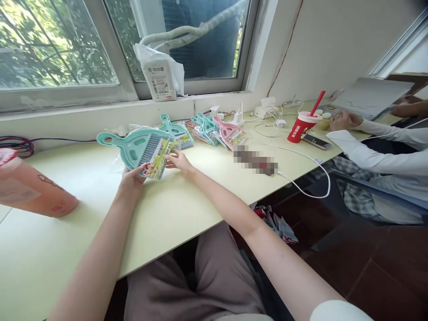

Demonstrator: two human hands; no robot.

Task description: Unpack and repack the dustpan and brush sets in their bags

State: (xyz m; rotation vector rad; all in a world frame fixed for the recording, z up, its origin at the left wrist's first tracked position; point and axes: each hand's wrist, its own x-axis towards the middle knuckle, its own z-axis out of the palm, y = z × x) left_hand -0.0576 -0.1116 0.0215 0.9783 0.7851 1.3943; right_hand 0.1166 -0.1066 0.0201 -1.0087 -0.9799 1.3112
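Observation:
My left hand (131, 179) grips the lower edge of a teal plastic dustpan (133, 149) in a clear bag, its thumb on the printed card label (154, 158). My right hand (179, 161) holds the bag's right side by the label, fingers against the card. Behind them, a second teal dustpan (177, 131) lies on the pale yellow desk (83, 232). Farther right lies a stack of bagged teal dustpans (204, 128), with a pink dustpan (230, 133) beside it.
An orange-pink cup (36, 189) lies near the desk's left side. A pixelated object (256, 159), white cables (302, 167), a red straw cup (301, 127) and a phone (316, 141) sit right. A co-worker's white-sleeved arm (377, 151) reaches across the far right.

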